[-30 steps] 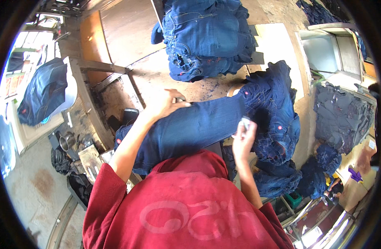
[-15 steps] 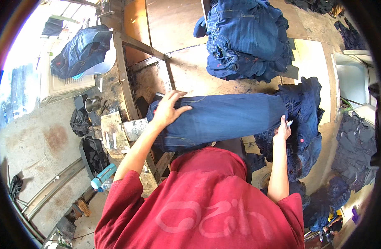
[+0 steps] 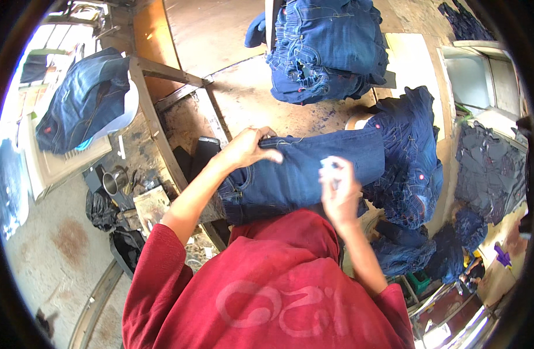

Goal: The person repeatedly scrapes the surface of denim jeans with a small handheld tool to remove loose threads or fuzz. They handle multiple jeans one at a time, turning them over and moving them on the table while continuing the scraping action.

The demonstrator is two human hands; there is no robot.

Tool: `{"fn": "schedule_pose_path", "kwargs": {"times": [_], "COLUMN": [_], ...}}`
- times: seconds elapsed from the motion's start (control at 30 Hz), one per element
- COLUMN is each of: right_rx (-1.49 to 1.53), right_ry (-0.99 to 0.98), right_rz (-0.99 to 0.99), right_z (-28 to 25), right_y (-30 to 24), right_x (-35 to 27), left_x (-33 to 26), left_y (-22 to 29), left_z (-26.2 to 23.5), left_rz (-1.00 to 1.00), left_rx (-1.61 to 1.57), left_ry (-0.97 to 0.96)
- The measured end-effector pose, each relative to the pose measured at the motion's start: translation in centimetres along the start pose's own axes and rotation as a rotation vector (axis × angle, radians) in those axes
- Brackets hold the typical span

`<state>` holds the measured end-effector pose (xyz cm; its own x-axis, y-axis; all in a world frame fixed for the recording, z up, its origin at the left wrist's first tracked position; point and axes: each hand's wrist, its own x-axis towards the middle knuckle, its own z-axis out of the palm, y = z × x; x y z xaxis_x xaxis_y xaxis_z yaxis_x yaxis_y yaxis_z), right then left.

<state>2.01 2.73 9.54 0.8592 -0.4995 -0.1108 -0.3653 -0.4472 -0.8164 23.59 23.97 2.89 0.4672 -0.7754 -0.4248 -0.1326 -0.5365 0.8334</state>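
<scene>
Head view: left hand (image 3: 247, 149) at jeans (image 3: 313, 171) edge

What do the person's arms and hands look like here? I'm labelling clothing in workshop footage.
Both arms come out of a loose red top with a faint pale printed design on the chest; its sleeves are pushed up above the elbows, so the forearms are bare. The left hand and right hand wear no gloves. No watch or rings are visible.

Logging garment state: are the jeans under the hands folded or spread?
Folded: the jeans form a compact doubled band on the table, left hand pressing one end.
</scene>
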Motion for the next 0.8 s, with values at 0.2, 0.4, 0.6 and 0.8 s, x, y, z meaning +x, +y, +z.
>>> {"fn": "schedule_pose_path", "kwargs": {"times": [0.2,0.4,0.6,0.8], "right_rx": [-0.227,-0.375,-0.434,-0.439], "right_ry": [-0.045,-0.05,-0.072,-0.057], "right_rz": [-0.267,-0.211,-0.178,-0.187], "right_z": [7.7,9.5,9.8,10.0], "right_y": [-4.9,-4.8,-4.7,-4.4], "right_x": [-0.3,0.1,0.0,0.3], "left_x": [0.6,0.3,0.2,0.2], "left_y": [-1.1,-1.3,-1.6,-1.9], "left_z": [-1.3,-0.3,-0.2,0.4], "left_rz": [0.044,0.169,0.194,0.21], "left_rx": [-0.121,-0.05,-0.007,-0.022], "left_ry": [-0.114,0.055,0.104,0.129]}}
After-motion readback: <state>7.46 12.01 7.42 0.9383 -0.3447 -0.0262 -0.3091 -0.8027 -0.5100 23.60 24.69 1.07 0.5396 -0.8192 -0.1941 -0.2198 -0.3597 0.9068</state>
